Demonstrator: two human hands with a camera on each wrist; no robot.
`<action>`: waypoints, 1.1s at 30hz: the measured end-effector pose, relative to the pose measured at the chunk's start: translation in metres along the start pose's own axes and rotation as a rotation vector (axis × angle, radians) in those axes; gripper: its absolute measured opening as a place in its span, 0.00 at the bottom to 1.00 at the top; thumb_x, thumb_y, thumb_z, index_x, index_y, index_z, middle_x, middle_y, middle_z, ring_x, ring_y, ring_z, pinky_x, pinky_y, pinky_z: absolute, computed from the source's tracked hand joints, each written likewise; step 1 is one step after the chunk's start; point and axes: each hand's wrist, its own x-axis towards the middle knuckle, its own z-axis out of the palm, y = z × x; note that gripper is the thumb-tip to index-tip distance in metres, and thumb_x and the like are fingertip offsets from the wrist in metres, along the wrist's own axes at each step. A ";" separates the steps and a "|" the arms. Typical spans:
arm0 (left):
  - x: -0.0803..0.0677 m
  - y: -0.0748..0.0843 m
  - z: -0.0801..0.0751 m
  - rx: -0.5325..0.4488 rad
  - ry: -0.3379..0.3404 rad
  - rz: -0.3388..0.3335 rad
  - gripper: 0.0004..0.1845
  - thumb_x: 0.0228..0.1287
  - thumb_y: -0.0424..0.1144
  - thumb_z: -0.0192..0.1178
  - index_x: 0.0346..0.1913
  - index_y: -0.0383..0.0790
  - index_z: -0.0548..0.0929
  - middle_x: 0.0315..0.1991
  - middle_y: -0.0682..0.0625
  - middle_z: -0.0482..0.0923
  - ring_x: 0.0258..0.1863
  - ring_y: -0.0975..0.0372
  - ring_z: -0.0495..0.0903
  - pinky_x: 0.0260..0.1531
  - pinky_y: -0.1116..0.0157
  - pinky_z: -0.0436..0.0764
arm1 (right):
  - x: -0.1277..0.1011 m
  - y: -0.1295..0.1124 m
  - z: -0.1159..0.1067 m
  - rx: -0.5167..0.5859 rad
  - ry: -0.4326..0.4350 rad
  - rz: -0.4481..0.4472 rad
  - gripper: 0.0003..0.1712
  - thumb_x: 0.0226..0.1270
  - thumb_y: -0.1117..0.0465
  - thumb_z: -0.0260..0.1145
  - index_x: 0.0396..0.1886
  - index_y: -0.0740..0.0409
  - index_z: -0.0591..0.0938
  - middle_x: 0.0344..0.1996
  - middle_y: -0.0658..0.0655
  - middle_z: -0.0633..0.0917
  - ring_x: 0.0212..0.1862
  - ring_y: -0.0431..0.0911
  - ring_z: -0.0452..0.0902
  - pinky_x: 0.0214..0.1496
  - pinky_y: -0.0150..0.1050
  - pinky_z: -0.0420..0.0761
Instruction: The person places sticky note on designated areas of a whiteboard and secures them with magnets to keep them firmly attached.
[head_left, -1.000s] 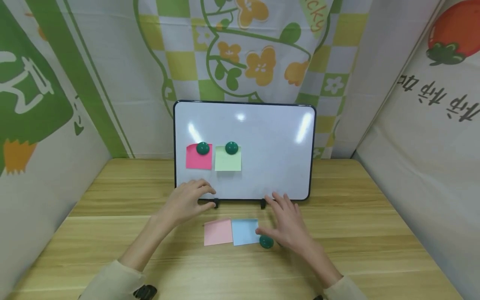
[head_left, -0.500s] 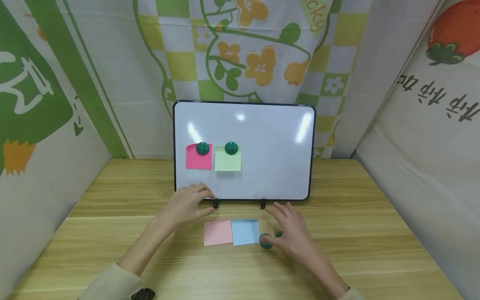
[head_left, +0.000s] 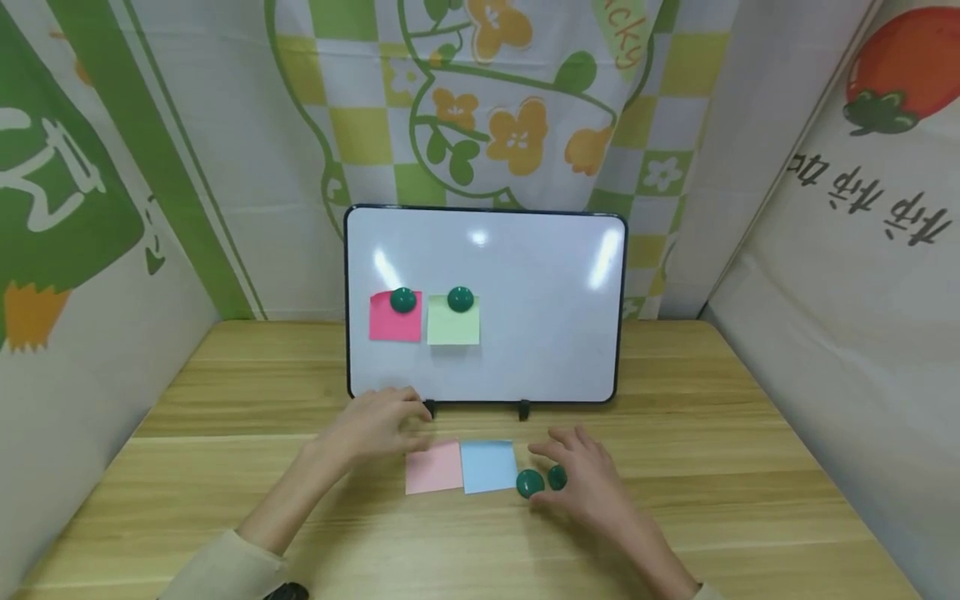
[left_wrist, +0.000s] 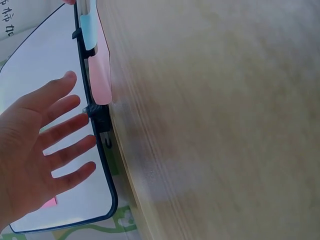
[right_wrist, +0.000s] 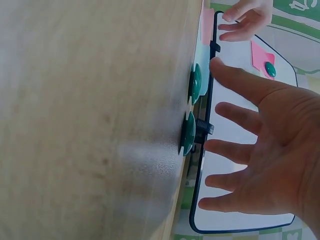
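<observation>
My left hand (head_left: 378, 425) hovers just behind the light pink sticky note (head_left: 435, 471) on the table, fingers spread and holding nothing. Beside that note lies a blue sticky note (head_left: 489, 468). At the blue note's right edge are two round green magnets, a nearer one (head_left: 529, 484) and another (head_left: 557, 477) partly covered by my right hand (head_left: 583, 479). That hand's thumb and fingers are spread around the magnets without gripping them; the right wrist view shows its fingers (right_wrist: 227, 150) apart.
Behind the notes a whiteboard (head_left: 547, 333) stands upright on black feet (head_left: 523, 410). A hot pink note (head_left: 393, 327) and a pale green note (head_left: 453, 329) hang on it, each under a green magnet. Printed cloth (head_left: 517, 137) surrounds the wooden table (head_left: 247, 400).
Both hands have drawn back from the whiteboard's lower edge toward me. The left is now closer to the light pink note, and the right has come down around the loose magnets, uncovering the second one.
</observation>
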 end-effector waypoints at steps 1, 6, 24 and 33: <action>0.000 0.000 0.001 -0.001 -0.018 -0.006 0.19 0.57 0.54 0.70 0.47 0.49 0.88 0.46 0.53 0.83 0.46 0.57 0.80 0.45 0.55 0.80 | 0.000 0.000 0.001 -0.007 -0.001 -0.002 0.39 0.44 0.48 0.82 0.60 0.47 0.82 0.69 0.63 0.72 0.75 0.71 0.53 0.71 0.72 0.53; -0.001 -0.001 0.005 -0.003 -0.074 -0.031 0.19 0.55 0.55 0.71 0.47 0.51 0.89 0.45 0.55 0.82 0.44 0.59 0.79 0.44 0.58 0.79 | -0.002 0.000 0.003 -0.027 -0.007 -0.010 0.38 0.43 0.48 0.83 0.59 0.46 0.82 0.69 0.64 0.72 0.74 0.71 0.53 0.70 0.73 0.53; -0.003 -0.001 0.009 0.019 -0.083 -0.004 0.03 0.57 0.44 0.71 0.34 0.52 0.91 0.44 0.55 0.83 0.43 0.58 0.81 0.45 0.54 0.81 | -0.003 0.001 0.007 -0.013 -0.019 0.007 0.27 0.43 0.50 0.82 0.48 0.43 0.88 0.68 0.64 0.73 0.75 0.73 0.50 0.70 0.76 0.49; -0.003 -0.003 0.009 0.046 -0.052 -0.003 0.02 0.58 0.40 0.69 0.31 0.49 0.90 0.39 0.56 0.83 0.39 0.59 0.82 0.40 0.56 0.82 | -0.001 0.000 0.008 -0.029 0.004 -0.004 0.20 0.44 0.53 0.82 0.40 0.45 0.89 0.66 0.65 0.76 0.74 0.72 0.54 0.70 0.75 0.51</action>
